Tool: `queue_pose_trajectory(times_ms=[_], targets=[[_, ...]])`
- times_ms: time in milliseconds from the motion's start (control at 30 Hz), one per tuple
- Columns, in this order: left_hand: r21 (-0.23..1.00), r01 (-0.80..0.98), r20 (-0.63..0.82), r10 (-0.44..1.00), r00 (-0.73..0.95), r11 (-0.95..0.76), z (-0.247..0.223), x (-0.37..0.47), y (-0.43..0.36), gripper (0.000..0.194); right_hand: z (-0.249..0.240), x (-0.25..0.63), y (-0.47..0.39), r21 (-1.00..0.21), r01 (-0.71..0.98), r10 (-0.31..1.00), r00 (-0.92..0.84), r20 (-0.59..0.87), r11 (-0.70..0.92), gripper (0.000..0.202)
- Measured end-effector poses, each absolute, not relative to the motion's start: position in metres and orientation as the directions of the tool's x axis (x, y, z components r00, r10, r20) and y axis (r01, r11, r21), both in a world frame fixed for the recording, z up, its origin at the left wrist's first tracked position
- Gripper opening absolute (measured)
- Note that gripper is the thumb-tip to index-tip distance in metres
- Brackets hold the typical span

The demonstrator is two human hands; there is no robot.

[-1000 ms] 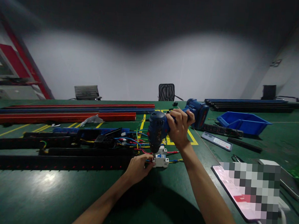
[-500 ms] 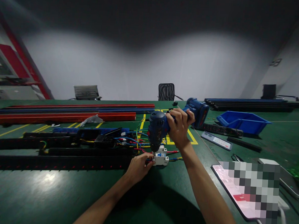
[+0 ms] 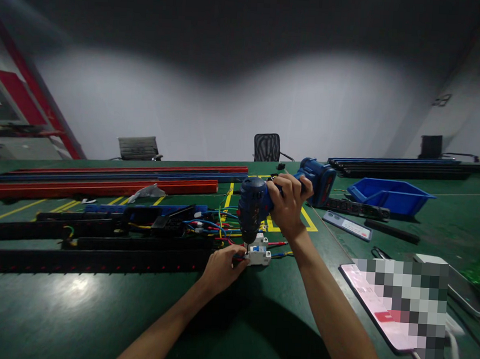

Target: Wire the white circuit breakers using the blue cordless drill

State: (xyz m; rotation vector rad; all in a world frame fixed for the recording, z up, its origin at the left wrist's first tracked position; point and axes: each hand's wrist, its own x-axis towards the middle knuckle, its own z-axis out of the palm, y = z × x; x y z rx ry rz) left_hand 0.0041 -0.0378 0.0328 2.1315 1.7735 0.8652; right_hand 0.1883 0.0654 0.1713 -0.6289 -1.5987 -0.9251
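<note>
My right hand (image 3: 288,201) is wrapped round the handle of a blue power drill (image 3: 252,204), its bit pointing down at the left end of a white circuit breaker (image 3: 259,256). The fingers of my left hand (image 3: 224,265) are pinched at that same end, beside the bit; what they grip is small and partly hidden, seemingly a wire end. A second white breaker part (image 3: 261,239) shows just behind. Red, blue and yellow wires (image 3: 216,227) run left from there to black rails (image 3: 137,262).
Orange rails (image 3: 174,187) lie at the back left. On the right are a blue bin (image 3: 389,197), a power strip (image 3: 358,209), a phone (image 3: 346,225), a black bar (image 3: 392,231) and a pink-screened device (image 3: 374,307) with a white cable. Chairs stand beyond the green table (image 3: 93,311).
</note>
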Motion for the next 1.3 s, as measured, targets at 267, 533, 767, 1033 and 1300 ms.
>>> queue_pose_trajectory(times_ms=[267,533,767,1033,1300], targets=[[0.503,0.824,0.314,0.943,0.108,-0.262,0.0334,0.0032,-0.0401,0.015,0.1715,0.1892,0.0656,0.241,0.8,-0.086,-0.233,0.969,0.549,0.02],[0.503,0.812,0.331,0.934,0.135,-0.296,0.035,0.0019,-0.0425,0.018,0.1709,0.1888,0.0654,0.227,0.805,-0.064,-0.23,0.971,0.548,0.018],[0.518,0.797,0.328,0.932,0.151,-0.312,0.0313,-0.0001,-0.0397,0.02,0.1713,0.1883,0.0642,0.216,0.811,-0.052,-0.225,0.973,0.543,0.018],[0.494,0.808,0.342,0.926,0.158,-0.32,0.0259,-0.001,-0.0383,0.019,0.1714,0.1889,0.0649,0.232,0.804,-0.077,-0.228,0.971,0.548,0.018],[0.492,0.807,0.346,0.924,0.164,-0.327,0.0281,-0.0004,-0.039,0.018,0.1705,0.1895,0.0661,0.233,0.809,-0.075,-0.23,0.97,0.54,0.018]])
